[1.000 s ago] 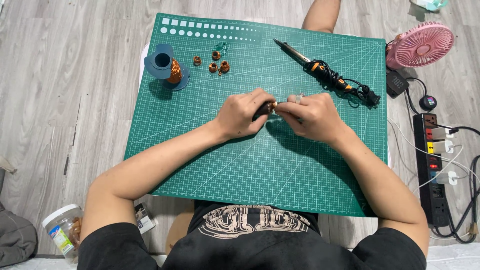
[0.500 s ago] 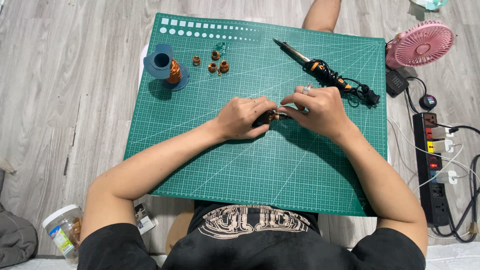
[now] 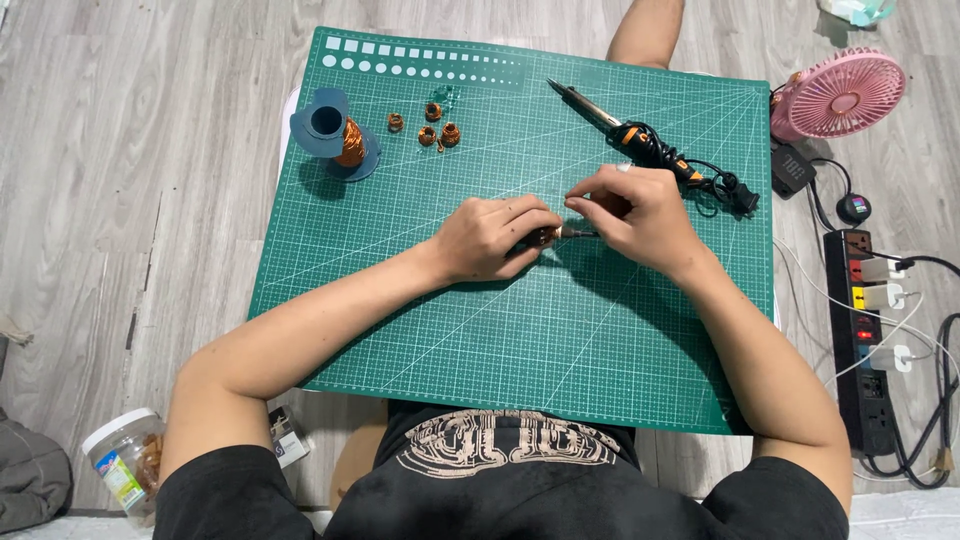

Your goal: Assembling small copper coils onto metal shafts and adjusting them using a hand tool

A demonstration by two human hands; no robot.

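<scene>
Small copper coil (image 3: 545,236) between hands: left hand (image 3: 490,238) pinches it, right hand (image 3: 630,212) grips thin tool.

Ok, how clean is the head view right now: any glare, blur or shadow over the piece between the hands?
Head view: even, soft light, no glare on the green cutting mat. Left hand and right hand look sharp; the small coil pinched between them is tiny and mostly hidden by fingers. Soft shadows fall beneath the forearms. No obvious distortion.
</scene>
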